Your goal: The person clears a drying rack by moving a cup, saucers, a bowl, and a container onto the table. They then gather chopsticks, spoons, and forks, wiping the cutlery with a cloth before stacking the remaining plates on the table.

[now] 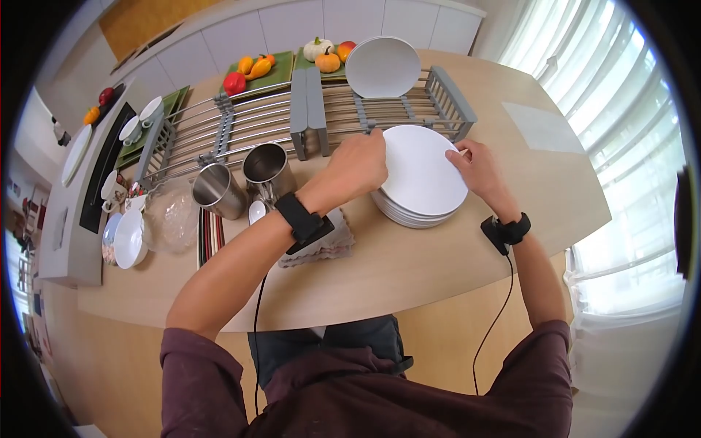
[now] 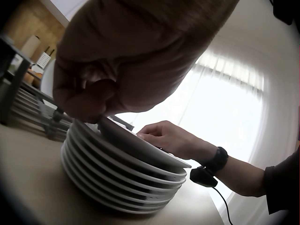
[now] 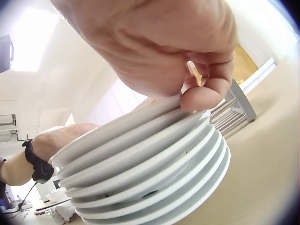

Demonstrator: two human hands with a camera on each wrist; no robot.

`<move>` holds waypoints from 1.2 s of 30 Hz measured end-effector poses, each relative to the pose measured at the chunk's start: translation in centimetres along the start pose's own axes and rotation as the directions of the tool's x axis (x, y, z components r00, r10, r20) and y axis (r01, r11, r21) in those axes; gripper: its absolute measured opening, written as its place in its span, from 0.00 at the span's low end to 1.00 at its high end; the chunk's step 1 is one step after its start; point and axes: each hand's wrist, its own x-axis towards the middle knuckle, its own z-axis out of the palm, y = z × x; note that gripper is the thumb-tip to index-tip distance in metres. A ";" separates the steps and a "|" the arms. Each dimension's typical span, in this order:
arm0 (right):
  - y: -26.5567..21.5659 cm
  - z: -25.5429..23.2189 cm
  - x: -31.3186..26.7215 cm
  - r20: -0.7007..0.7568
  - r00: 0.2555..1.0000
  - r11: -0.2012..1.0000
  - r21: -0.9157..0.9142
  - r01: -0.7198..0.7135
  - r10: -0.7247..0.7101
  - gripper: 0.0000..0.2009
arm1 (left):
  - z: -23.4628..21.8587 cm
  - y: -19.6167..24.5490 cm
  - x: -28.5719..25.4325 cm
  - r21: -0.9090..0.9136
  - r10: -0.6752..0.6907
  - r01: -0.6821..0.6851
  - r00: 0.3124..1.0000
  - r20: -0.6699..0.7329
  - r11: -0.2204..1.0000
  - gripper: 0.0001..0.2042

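A stack of white plates (image 1: 413, 217) stands on the table in front of the rack. Its top plate (image 1: 427, 169) is tilted, raised a little at the left side in the left wrist view. My left hand (image 1: 358, 166) pinches that plate's left rim with curled fingers. On the opposite side my right hand (image 1: 482, 175) grips the rim between thumb and fingers. Several plate rims (image 3: 154, 178) show below it in the right wrist view. One white plate (image 1: 383, 67) stands upright in the grey dish rack (image 1: 252, 120) behind the stack.
Two metal cups (image 1: 219, 191), a clear glass bowl (image 1: 171, 215), a white bowl (image 1: 131, 239) and a folded cloth (image 1: 321, 252) lie to the left. Behind the rack are green trays (image 1: 281, 73) with toy vegetables. A translucent sheet (image 1: 542, 128) lies at the right.
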 end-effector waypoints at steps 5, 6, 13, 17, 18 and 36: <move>0.5 1.3 -0.1 -0.108 0.993 0.991 0.125 0.056 -0.042 0.16 | 0.8 -0.4 -0.9 0.013 -0.026 0.026 0.998 -0.051 1.000 0.14; 1.3 1.9 0.0 -0.190 0.976 0.977 0.167 0.135 -0.102 0.16 | 0.9 -0.3 -1.0 -0.021 -0.077 0.076 0.997 -0.026 0.997 0.15; 0.7 2.7 -0.8 0.156 0.983 0.751 0.636 -0.177 0.100 0.25 | 2.1 0.2 -2.0 -0.200 -0.083 0.068 0.994 -0.066 0.977 0.19; 0.3 2.5 -1.1 0.204 0.973 0.658 0.719 -0.224 0.109 0.27 | 1.5 0.4 -1.8 -0.147 -0.019 0.020 1.000 0.010 0.989 0.21; 0.4 2.4 -1.1 0.201 0.974 0.668 0.710 -0.221 0.108 0.27 | 1.5 0.4 -1.6 -0.163 -0.068 0.075 0.997 0.046 0.984 0.22; -0.2 -1.5 20.0 -0.197 0.908 0.929 -0.039 0.369 -0.369 0.15 | -6.9 -6.4 15.2 0.227 -0.127 0.142 0.989 -0.082 0.963 0.21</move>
